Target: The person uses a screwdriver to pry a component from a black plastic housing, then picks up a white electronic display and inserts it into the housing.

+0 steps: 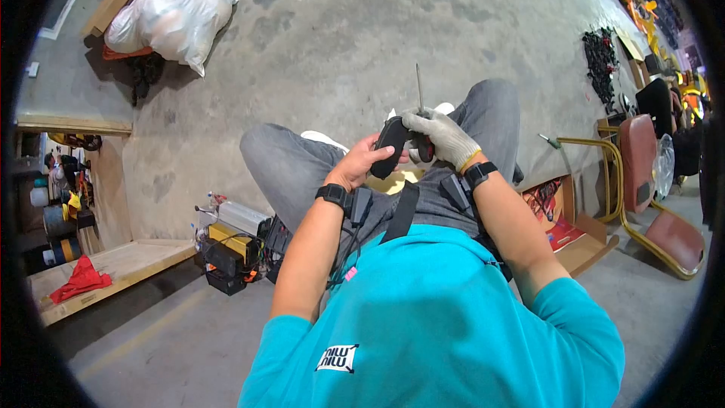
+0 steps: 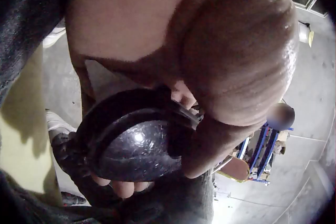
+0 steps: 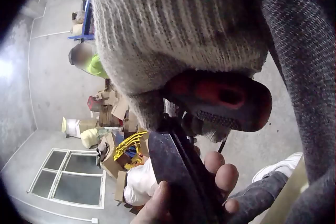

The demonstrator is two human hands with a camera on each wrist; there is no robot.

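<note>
My bare left hand holds a black, oval, shell-like part in front of my lap, thumb on one side and fingertips beneath. The left wrist view shows the glossy, domed face of this black part with a raised rim. A knitted glove covers my right hand, which grips a screwdriver with a red and black handle. Its thin metal shaft points away from me. The gloved fingertips are right at the upper end of the black part.
Beside my left leg sits a machine with a yellow panel. A wooden ledge bears a red cloth. To the right stand an open cardboard box and a chair. A white plastic bag lies far left.
</note>
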